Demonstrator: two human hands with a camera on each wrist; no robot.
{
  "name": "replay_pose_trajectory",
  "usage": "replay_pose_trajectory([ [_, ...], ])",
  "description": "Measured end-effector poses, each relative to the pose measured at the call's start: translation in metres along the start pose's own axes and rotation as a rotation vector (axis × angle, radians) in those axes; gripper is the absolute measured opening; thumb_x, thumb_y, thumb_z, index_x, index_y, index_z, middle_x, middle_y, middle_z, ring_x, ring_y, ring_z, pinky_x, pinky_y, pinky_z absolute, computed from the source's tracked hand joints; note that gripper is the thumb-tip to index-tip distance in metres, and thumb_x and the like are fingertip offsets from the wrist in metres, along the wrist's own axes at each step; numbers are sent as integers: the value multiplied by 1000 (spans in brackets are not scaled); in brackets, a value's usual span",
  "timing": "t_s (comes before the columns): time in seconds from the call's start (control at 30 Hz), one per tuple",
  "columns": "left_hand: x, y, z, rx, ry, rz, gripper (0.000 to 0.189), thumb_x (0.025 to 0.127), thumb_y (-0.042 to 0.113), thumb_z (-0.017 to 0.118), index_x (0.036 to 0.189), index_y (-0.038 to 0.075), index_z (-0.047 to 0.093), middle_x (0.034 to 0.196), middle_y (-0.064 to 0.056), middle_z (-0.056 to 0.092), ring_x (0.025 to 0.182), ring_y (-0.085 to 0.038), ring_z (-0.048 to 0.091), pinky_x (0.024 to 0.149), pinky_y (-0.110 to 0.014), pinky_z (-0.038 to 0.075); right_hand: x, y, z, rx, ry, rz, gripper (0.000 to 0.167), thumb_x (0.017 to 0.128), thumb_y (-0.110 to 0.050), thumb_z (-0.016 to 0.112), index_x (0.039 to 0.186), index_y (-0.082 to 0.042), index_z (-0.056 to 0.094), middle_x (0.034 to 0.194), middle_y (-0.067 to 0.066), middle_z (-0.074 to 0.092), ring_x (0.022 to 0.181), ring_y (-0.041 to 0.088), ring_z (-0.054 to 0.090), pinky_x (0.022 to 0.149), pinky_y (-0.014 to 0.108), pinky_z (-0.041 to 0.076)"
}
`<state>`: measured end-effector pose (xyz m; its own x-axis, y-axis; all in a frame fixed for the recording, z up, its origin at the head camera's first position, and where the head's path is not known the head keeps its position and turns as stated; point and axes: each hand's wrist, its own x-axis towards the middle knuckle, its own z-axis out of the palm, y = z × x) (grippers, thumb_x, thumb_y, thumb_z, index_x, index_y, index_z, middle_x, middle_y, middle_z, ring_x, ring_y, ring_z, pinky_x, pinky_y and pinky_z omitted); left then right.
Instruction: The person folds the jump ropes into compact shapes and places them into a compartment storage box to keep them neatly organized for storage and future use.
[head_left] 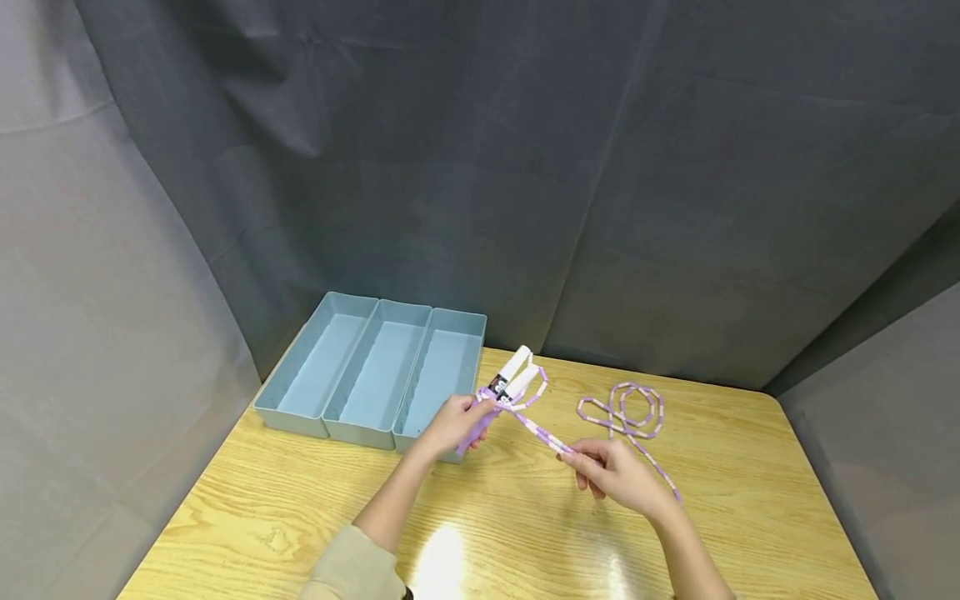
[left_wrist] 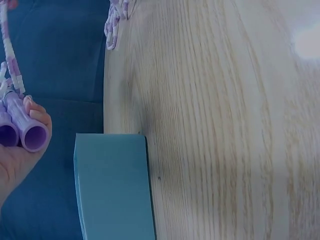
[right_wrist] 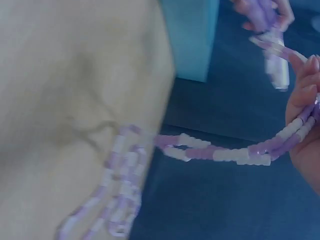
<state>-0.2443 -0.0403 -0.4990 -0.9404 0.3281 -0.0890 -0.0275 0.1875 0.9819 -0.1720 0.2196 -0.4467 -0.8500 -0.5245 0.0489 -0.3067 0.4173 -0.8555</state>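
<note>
My left hand (head_left: 452, 423) grips the two handles (left_wrist: 31, 117) of a beaded jump rope side by side. They are purple with hollow ends facing the left wrist camera; in the head view their white ends point up and away. A small loop of purple and white beads hangs by those ends. To the right, my right hand (head_left: 617, 477) pinches doubled strands of the rope (head_left: 543, 433), drawn out between both hands. From the right hand, the rope (right_wrist: 230, 154) runs on in the right wrist view, down to coils on the table.
Three blue-grey rectangular bins (head_left: 378, 362) stand side by side at the left of the wooden table (head_left: 517, 533). Loose rope coils (head_left: 637, 432) lie beyond my right hand. Dark curtains (head_left: 465, 167) hang behind the table and at its sides.
</note>
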Motion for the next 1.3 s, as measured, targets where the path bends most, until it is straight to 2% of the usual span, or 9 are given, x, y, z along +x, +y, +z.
replay_pose_trajectory([
  [0.17, -1, 1, 1, 89, -55, -11, 41, 89, 39, 55, 75, 1, 59, 61, -17, 59, 43, -18, 52, 38, -21, 43, 7, -16, -12, -83, -41, -30, 20, 93, -23, 52, 79, -11, 61, 56, -1, 52, 41, -1, 39, 33, 16, 34],
  [0.33, -5, 3, 2, 138, -138, -33, 39, 88, 36, 56, 73, 0, 59, 58, -17, 56, 42, -14, 47, 37, -20, 39, 12, -24, -21, -98, -87, -56, 20, 94, -20, 52, 78, -11, 60, 54, 1, 51, 42, 0, 38, 34, 18, 37],
  [0.47, -6, 2, 1, 235, -211, -31, 40, 88, 39, 56, 70, 3, 58, 55, -15, 55, 40, -15, 44, 33, -19, 33, 16, -27, -24, -113, -124, -101, 19, 93, -18, 52, 76, -12, 60, 53, -1, 50, 44, -2, 38, 36, 17, 36],
  [0.63, -10, 4, 2, 333, -302, -25, 38, 87, 37, 55, 64, 7, 54, 50, -10, 53, 38, -14, 43, 31, -20, 33, 21, -30, -25, -136, -172, -140, 20, 92, -17, 54, 74, -12, 61, 54, 1, 52, 46, -1, 43, 38, 17, 36],
  [0.77, -13, 6, 3, 344, -377, -44, 38, 87, 37, 55, 62, 8, 54, 47, -6, 51, 37, -15, 43, 32, -19, 33, 25, -31, -28, -137, -218, -136, 17, 92, -14, 54, 79, -9, 64, 57, 1, 53, 48, -1, 44, 38, 17, 37],
  [0.9, -15, 7, 4, 368, -455, -61, 39, 87, 38, 55, 62, 7, 56, 46, -4, 51, 37, -15, 44, 31, -19, 32, 30, -29, -29, -163, -245, -143, 14, 90, -8, 56, 79, -6, 64, 55, -6, 47, 46, -3, 38, 38, 16, 34],
  [1.03, -18, 8, 5, 393, -529, -76, 36, 87, 37, 54, 67, 9, 62, 48, -5, 53, 37, -14, 45, 31, -19, 33, 36, -28, -29, -199, -272, -169, 14, 88, -3, 56, 76, -5, 63, 52, -6, 42, 44, -3, 33, 38, 15, 31],
  [1.17, -20, 12, 7, 382, -601, -98, 31, 89, 35, 53, 71, 13, 67, 50, -7, 54, 38, -14, 46, 32, -19, 35, 42, -27, -30, -227, -293, -159, 13, 89, -9, 57, 79, -8, 66, 52, -2, 47, 44, -3, 37, 39, 15, 34],
  [1.3, -22, 14, 9, 353, -669, -119, 31, 89, 34, 53, 72, 13, 67, 49, -6, 53, 38, -13, 46, 33, -19, 36, 46, -28, -31, -221, -320, -150, 15, 90, -17, 58, 79, -12, 67, 54, 1, 50, 44, -2, 37, 38, 15, 34],
])
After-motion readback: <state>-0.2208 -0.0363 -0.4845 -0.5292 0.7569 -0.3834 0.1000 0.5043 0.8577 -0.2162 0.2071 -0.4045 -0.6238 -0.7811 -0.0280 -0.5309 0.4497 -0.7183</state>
